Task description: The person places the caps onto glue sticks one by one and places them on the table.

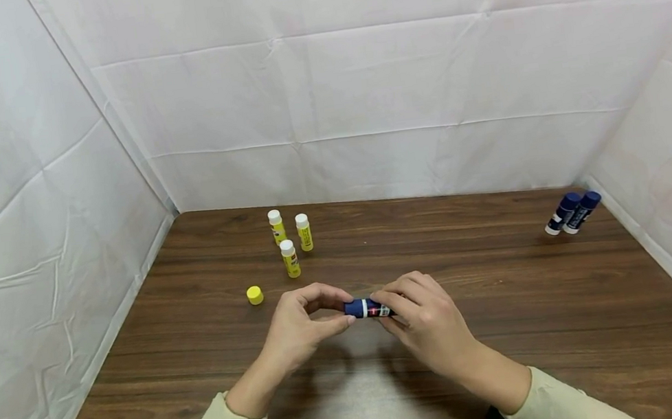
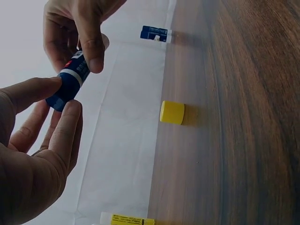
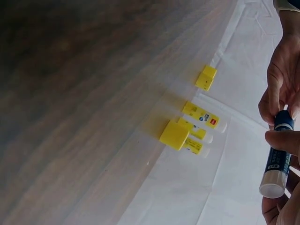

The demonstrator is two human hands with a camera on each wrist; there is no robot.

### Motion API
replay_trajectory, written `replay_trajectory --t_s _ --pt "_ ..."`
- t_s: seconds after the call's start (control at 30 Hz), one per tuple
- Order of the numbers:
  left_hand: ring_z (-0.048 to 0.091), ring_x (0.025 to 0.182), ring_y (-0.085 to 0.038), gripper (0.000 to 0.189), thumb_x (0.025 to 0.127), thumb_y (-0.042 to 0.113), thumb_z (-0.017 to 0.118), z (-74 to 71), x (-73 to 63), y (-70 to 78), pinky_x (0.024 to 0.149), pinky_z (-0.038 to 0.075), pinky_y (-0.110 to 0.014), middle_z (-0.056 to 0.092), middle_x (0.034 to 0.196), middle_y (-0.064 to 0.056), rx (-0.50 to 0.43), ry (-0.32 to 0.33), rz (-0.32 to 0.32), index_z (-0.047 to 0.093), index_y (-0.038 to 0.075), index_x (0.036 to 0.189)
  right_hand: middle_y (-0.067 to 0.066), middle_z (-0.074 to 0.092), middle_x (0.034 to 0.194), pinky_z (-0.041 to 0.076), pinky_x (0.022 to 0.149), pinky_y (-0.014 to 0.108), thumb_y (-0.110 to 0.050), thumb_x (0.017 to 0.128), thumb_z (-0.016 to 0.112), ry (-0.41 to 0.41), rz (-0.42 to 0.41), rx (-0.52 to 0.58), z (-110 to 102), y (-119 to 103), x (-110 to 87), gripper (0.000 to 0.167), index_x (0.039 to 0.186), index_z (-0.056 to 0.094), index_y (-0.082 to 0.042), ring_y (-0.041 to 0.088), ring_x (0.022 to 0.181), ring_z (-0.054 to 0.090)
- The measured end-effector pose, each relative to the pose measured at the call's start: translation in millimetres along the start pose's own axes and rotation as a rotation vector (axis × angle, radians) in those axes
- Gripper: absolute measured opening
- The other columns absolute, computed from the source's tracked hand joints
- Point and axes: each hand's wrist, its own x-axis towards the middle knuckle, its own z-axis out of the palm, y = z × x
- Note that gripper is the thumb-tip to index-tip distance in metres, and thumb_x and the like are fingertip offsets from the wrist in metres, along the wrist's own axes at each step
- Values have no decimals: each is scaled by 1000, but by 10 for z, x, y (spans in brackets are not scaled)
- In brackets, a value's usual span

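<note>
A dark blue glue stick (image 1: pixel 369 308) with a white band lies level between my two hands over the middle of the table. My left hand (image 1: pixel 305 320) pinches its plain blue end between thumb and fingers. Around the labelled part, my right hand (image 1: pixel 426 317) has its fingers and thumb; the whitish base (image 3: pixel 273 185) shows beyond them in the right wrist view. The left wrist view shows the white band (image 2: pixel 71 75) between both grips. Behind the left hand, a yellow cap (image 1: pixel 255 295) sits on the wood.
Three yellow glue sticks (image 1: pixel 290 259) with white ends stand upright at back left. Two dark blue glue sticks (image 1: pixel 573 213) stand together at the far right. In the right wrist view, a large yellow cap (image 3: pixel 174 134) is close by. White sheeting (image 1: pixel 359 82) walls the table (image 1: pixel 505 273).
</note>
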Motion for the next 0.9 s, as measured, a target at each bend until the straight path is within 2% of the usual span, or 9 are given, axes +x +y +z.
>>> replay_trajectory --t_s 0.37,0.67,0.9 --pt "70 94 -22 21 83 3 83 14 -3 9 72 60 -27 74 99 -12 -5 -5 -9 76 4 102 2 72 95 54 71 29 -8 72 92 5 -2 6 -10 -18 1 30 98 78 -7 18 86 63" --pt "72 94 -23 19 82 7 85 28 -26 25 71 59 -26 76 99 -9 63 13 39 79 7 100 2 72 94 55 71 29 -8 71 93 -3 -3 -11 -45 -50 -1 32 99 78 -6 19 86 63" --pt "75 89 -27 20 79 3 86 46 -38 41 71 61 -29 76 96 -9 48 27 51 80 8 97 2 72 94 55 73 29 -8 70 93 -6 -1 -10 -75 -78 11 32 99 79 -5 19 86 63"
